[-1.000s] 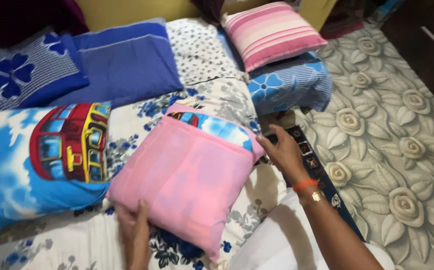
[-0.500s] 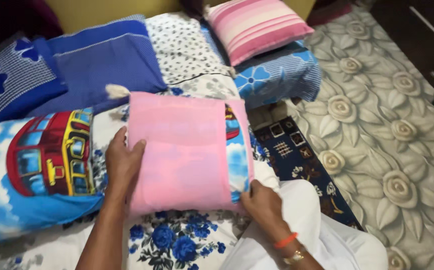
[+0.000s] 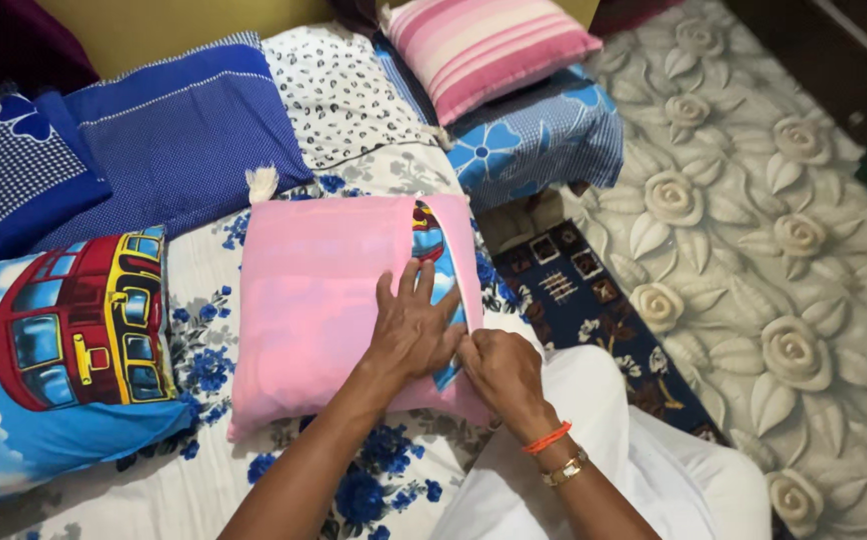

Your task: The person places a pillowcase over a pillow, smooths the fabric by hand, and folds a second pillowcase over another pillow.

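A pink cushion cover (image 3: 304, 300) lies flat on the flowered bedsheet (image 3: 204, 360), with a blue printed cushion (image 3: 441, 262) showing through its slit on the right side. My left hand (image 3: 416, 322) lies flat on the pink cover beside the slit, fingers spread. My right hand (image 3: 499, 368), with an orange band and a watch at the wrist, pinches the pink flap at the slit's lower end, touching the left hand.
A blue cushion with a red bus print (image 3: 64, 350) lies to the left. Dark blue pillows (image 3: 174, 140), a spotted white pillow (image 3: 344, 90), a pink striped cushion (image 3: 484, 50) and a blue flowered pillow (image 3: 544, 140) lie behind. A rose-patterned cover (image 3: 774, 260) and a dark patterned mat (image 3: 584, 300) are on the right.
The pink cushion shifted slightly left and down. My left hand moved from its left edge across to the slit, meeting my right hand, which moved up onto the flap.
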